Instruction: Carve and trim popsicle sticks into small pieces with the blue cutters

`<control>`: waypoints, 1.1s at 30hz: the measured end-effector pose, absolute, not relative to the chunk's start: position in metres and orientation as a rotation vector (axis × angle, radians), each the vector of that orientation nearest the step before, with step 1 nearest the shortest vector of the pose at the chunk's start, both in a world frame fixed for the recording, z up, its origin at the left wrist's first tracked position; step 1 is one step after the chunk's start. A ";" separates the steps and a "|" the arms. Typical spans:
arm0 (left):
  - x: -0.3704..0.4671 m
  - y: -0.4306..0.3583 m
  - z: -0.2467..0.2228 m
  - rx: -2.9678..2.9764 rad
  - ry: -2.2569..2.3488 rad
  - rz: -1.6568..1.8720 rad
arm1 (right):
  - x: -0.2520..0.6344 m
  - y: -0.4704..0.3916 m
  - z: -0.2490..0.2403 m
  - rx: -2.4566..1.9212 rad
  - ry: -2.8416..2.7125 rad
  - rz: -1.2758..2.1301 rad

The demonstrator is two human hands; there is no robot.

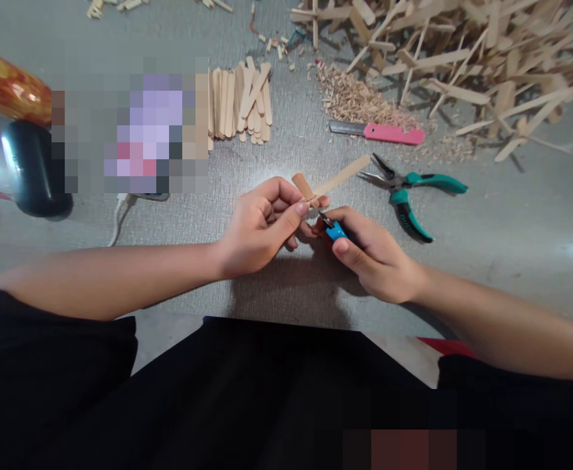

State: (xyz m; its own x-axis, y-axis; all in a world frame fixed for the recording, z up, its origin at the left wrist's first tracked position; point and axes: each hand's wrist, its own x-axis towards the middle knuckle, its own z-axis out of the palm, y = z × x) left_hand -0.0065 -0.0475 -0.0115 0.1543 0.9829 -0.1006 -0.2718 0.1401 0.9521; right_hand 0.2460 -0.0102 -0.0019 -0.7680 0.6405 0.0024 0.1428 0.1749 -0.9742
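Between the thumb and fingers of my left hand (262,225) is a piece made of crossed wooden craft sticks (342,176). One pale stick points up to the right, and a shorter, browner end sticks up beside it. My right hand (379,258) is closed around a blue-handled craft knife (335,231). Its narrow metal blade meets the sticks close to my left thumb; the exact contact is too small to make out. Just right of the sticks lie open needle-nose pliers (399,186) with green and black handles.
Beyond my hands lie a row of loose craft sticks (225,104), a pink utility knife (394,134) and wood shavings (355,98). Joined sticks (463,65) are heaped at the far right. To the left are a dark rounded object (34,170), a white cable (119,219) and a blurred-out area.
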 end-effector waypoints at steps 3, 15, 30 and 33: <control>-0.007 -0.047 -0.011 0.998 0.953 1.142 | 0.245 -0.010 -0.001 -0.728 -2.038 1.621; -0.005 -0.049 -0.010 0.974 0.947 1.158 | 0.243 -0.012 0.003 -0.736 -2.051 1.603; -0.005 -0.048 -0.007 0.990 0.987 1.178 | 0.244 -0.013 0.007 -0.811 -2.116 1.561; -0.005 -0.048 -0.008 0.990 0.973 1.185 | 0.243 -0.014 0.008 -0.825 -2.113 1.555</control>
